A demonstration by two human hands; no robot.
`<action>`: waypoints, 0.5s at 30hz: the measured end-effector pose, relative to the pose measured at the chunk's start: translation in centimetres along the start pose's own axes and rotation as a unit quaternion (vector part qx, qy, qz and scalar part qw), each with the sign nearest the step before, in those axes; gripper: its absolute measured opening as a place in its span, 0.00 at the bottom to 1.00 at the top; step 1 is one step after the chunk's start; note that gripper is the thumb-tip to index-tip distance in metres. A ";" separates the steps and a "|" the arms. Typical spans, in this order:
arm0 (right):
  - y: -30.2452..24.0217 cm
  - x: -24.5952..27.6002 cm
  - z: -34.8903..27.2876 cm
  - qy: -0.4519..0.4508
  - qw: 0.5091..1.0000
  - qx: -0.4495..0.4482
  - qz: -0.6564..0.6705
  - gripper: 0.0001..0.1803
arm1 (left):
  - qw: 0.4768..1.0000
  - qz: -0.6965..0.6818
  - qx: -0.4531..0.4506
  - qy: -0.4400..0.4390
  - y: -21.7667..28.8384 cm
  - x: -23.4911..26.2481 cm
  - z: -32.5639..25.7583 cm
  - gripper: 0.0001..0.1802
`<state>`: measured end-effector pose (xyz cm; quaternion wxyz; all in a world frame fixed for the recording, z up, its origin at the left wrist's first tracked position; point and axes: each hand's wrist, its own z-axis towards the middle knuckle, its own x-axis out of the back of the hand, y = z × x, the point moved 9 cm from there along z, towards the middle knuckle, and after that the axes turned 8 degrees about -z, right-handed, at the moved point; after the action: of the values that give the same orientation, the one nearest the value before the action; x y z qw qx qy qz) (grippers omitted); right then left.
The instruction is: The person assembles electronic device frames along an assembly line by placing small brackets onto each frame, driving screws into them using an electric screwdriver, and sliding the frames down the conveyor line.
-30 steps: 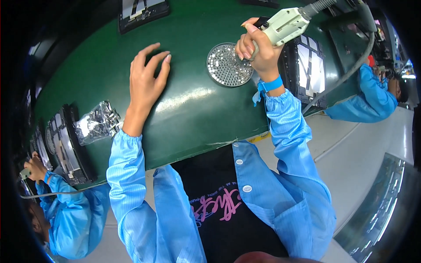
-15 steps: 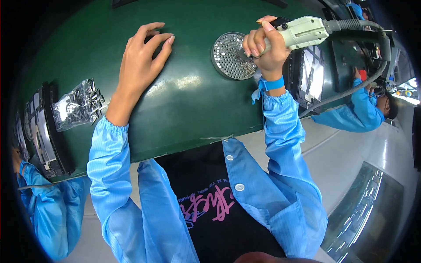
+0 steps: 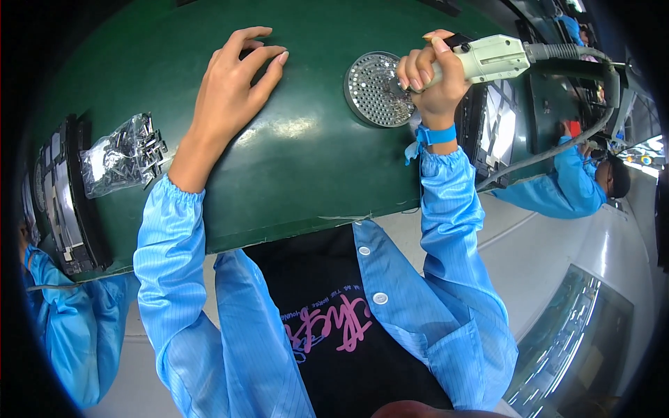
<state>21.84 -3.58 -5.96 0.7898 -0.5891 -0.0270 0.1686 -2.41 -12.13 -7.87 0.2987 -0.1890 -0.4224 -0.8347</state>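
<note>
My right hand [image 3: 446, 82] is wrapped round a pale green electric screwdriver [image 3: 493, 59], which lies slanting with its cable end at the right. The driver's front end points down-left, over the edge of a round tray [image 3: 369, 87] dotted with small holes and shiny bits; its tip is hidden by my fingers. A blue strap [image 3: 437, 134] circles my right wrist. My left hand [image 3: 233, 87] rests over the green table mat [image 3: 313, 181] with nothing in it, fingers lightly bent, thumb and forefinger apart. Left of that wrist lies a clear plastic bag [image 3: 111, 164] with small dark and silver parts spilling out.
Black framed units with silver panels [image 3: 66, 198] stand at the left, and another black-and-silver unit [image 3: 496, 122] lies beyond my right wrist. A grey cable [image 3: 536, 155] loops down the right side. Co-workers in blue sleeves sit at the right [image 3: 568, 184] and left [image 3: 77, 334].
The view has shifted slightly. Both hands appear a little further right, as do the tray and screwdriver; the grip on the screwdriver stays the same, and the left hand keeps its loose pose.
</note>
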 end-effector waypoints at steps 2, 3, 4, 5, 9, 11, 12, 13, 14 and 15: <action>-0.1 -0.1 0.0 0.000 1.000 0.003 -0.006 0.10 | 1.000 0.006 0.001 0.001 0.0 0.0 0.0 0.09; -0.1 -0.1 0.0 0.001 1.000 0.003 -0.006 0.10 | 1.000 0.005 0.001 0.000 0.0 0.0 -0.1 0.09; -0.1 -0.2 0.0 0.002 1.000 0.005 -0.012 0.11 | 1.000 0.005 0.000 -0.001 0.0 0.0 -0.1 0.09; -0.2 -0.2 0.0 0.003 1.000 0.007 -0.018 0.11 | 1.000 0.005 0.000 -0.002 0.0 0.0 -0.1 0.09; -0.5 -0.6 0.1 0.024 0.999 0.003 -0.048 0.10 | 1.000 -0.002 -0.014 0.015 0.2 0.1 0.1 0.08; -0.2 -0.2 0.2 0.027 0.999 0.010 -0.030 0.09 | 1.000 -0.008 -0.005 0.013 0.1 0.0 0.1 0.08; -0.2 -0.2 0.2 0.029 0.999 0.010 -0.030 0.09 | 1.000 -0.008 -0.006 0.012 0.1 -0.1 0.1 0.08; -0.4 -0.4 0.3 0.029 0.999 0.016 -0.043 0.08 | 1.000 -0.009 -0.005 0.013 0.1 -0.1 0.2 0.08; -0.6 -0.5 0.3 0.030 0.998 0.023 -0.055 0.08 | 1.000 -0.009 -0.005 0.013 0.1 -0.1 0.2 0.08; -0.5 -0.4 0.3 0.031 0.998 0.024 -0.055 0.08 | 1.000 -0.009 -0.007 0.013 0.2 -0.1 0.2 0.08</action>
<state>21.51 -3.58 -5.30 0.8123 -0.5726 -0.0309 0.1068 -2.21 -12.00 -7.66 0.2951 -0.1765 -0.4143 -0.8427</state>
